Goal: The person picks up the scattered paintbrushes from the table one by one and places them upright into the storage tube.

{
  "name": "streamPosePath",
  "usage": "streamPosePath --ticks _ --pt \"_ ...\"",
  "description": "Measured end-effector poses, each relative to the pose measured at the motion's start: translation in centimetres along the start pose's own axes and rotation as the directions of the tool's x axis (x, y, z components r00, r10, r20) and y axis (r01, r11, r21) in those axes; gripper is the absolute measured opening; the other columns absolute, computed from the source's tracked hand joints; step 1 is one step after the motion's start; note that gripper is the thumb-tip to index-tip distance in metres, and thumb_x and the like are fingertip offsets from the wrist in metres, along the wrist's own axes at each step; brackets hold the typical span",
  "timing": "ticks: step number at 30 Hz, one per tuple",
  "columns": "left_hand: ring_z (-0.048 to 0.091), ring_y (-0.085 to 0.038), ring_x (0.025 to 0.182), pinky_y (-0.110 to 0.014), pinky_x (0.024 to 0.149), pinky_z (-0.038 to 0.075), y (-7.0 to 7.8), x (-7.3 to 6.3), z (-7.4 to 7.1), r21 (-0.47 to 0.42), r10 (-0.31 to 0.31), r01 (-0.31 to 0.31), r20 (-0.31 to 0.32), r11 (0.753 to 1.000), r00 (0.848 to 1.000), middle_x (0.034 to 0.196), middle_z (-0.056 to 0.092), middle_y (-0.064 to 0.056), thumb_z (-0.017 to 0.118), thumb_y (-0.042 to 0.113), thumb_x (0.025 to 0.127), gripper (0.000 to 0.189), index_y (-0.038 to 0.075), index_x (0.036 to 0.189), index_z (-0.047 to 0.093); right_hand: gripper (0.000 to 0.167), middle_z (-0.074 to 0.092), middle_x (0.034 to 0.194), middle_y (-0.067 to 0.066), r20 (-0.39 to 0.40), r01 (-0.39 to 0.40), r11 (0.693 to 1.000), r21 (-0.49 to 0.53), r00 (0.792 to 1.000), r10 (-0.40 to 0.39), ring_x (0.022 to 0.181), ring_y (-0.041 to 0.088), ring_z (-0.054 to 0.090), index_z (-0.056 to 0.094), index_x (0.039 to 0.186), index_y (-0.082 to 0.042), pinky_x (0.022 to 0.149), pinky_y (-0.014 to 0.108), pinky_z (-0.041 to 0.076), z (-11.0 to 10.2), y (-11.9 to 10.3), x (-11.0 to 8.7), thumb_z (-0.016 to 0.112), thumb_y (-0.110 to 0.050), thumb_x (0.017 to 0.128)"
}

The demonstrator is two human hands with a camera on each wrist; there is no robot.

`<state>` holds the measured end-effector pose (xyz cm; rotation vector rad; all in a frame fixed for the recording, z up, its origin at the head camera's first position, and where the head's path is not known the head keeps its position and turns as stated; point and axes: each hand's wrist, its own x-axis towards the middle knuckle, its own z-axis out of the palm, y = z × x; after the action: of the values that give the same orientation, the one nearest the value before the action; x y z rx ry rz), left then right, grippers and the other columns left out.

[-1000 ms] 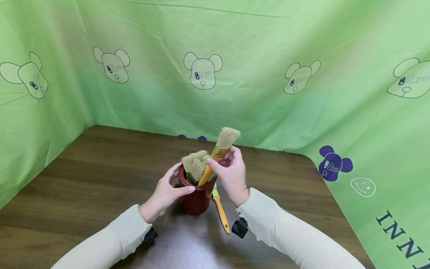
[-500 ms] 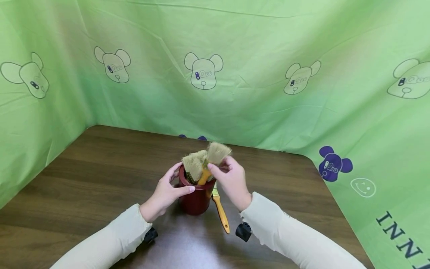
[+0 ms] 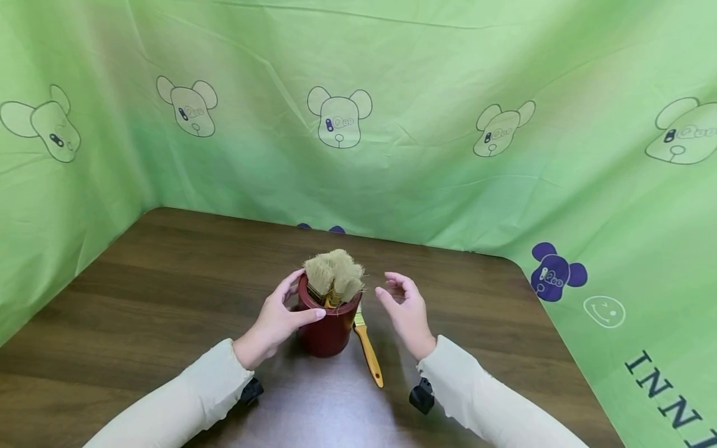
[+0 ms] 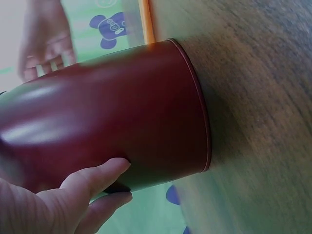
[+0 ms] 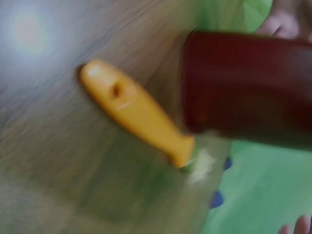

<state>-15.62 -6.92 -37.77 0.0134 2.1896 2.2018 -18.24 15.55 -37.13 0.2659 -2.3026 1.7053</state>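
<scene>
A dark red cylindrical pot (image 3: 327, 336) stands upright at the middle of the table in the head view. Several paintbrushes (image 3: 334, 272) are in it, pale bristles up and their handles mostly hidden inside. My left hand (image 3: 273, 325) grips the pot's left side near the rim, thumb in front and fingers behind. Apart from the pot, on its right, my right hand (image 3: 407, 313) is held in the air with loosely bent fingers and nothing in it. One more paintbrush (image 3: 368, 356) with an orange handle lies beside the pot; its bristles are mostly hidden in the head view.
The brown wooden table (image 3: 185, 280) reaches back to a green printed cloth (image 3: 414, 174) hung around its back and sides. Black cameras sit beneath both wrists. In the right wrist view the lying brush's handle (image 5: 136, 109) is close to the pot's base.
My right hand lowered a paintbrush into the pot among the others and let it go, then drew back to the right. The left hand and the pot stayed in place.
</scene>
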Motion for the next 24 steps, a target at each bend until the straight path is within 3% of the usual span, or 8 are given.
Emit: streamPosePath --ticks 2,8,12,14,16,24 --pt "0.045 -0.038 0.124 -0.044 0.09 0.046 0.0 0.0 0.0 0.0 -0.005 0.005 0.002 1.0 1.0 0.134 0.048 -0.021 0.077 0.004 0.076 0.081 0.01 0.146 0.037 0.037 0.056 0.101 0.019 0.019 -0.038 0.999 -0.031 0.999 0.038 0.087 0.017 0.055 0.053 0.12 0.011 0.077 0.022 0.046 0.1 1.2 0.3 0.064 -0.001 0.087" --pt "0.044 -0.038 0.125 -0.046 0.092 0.044 0.0 -0.1 0.0 0.003 -0.014 0.014 -0.001 1.0 1.0 0.134 0.047 -0.021 0.077 0.004 0.076 0.081 0.01 0.146 0.037 0.047 0.058 0.097 0.022 0.111 -0.128 0.962 -0.24 0.981 0.158 0.086 0.029 0.061 0.055 0.121 0.01 0.073 0.036 0.051 1.1 4.0 1.2 0.072 -0.006 0.08" --pt "0.044 -0.038 0.125 -0.048 0.093 0.044 0.0 -0.1 0.0 0.007 -0.014 0.014 -0.001 1.0 1.0 0.135 0.046 -0.021 0.077 0.004 0.076 0.081 0.01 0.146 0.037 0.044 0.058 0.086 0.013 0.102 -0.218 0.942 -0.255 0.963 0.25 0.069 0.016 0.058 0.06 0.115 0.009 0.054 0.029 0.052 1.7 4.7 1.3 0.074 -0.006 0.076" --pt "0.044 -0.038 0.125 -0.049 0.095 0.043 0.1 0.0 0.0 0.007 -0.008 0.008 0.003 1.0 1.0 0.135 0.046 -0.021 0.077 0.004 0.076 0.081 0.01 0.146 0.037 0.042 0.057 0.083 0.01 0.087 -0.287 0.931 -0.225 0.946 0.312 0.062 0.012 0.055 0.062 0.114 0.007 0.046 0.029 0.051 1.9 4.8 1.4 0.075 -0.007 0.076" --pt "0.045 -0.037 0.125 -0.048 0.095 0.043 0.1 0.1 0.0 0.005 -0.003 0.003 0.005 1.0 1.0 0.134 0.046 -0.021 0.077 0.004 0.076 0.082 0.01 0.146 0.037 0.042 0.058 0.082 0.008 0.086 -0.336 0.914 -0.226 0.928 0.362 0.06 0.012 0.055 0.063 0.114 0.006 0.047 0.03 0.051 2.1 4.8 1.5 0.076 -0.009 0.077" --pt "0.048 -0.037 0.121 -0.043 0.092 0.044 -0.3 0.1 -0.1 -0.003 0.008 -0.008 -0.01 1.0 1.0 0.132 0.049 -0.021 0.077 0.002 0.075 0.081 0.009 0.146 0.038 0.049 0.059 0.071 0.006 0.188 -0.475 0.848 -0.236 0.834 0.519 0.064 0.017 0.056 0.059 0.12 0.005 0.051 0.037 0.053 2.6 5.3 1.4 0.076 -0.005 0.075"
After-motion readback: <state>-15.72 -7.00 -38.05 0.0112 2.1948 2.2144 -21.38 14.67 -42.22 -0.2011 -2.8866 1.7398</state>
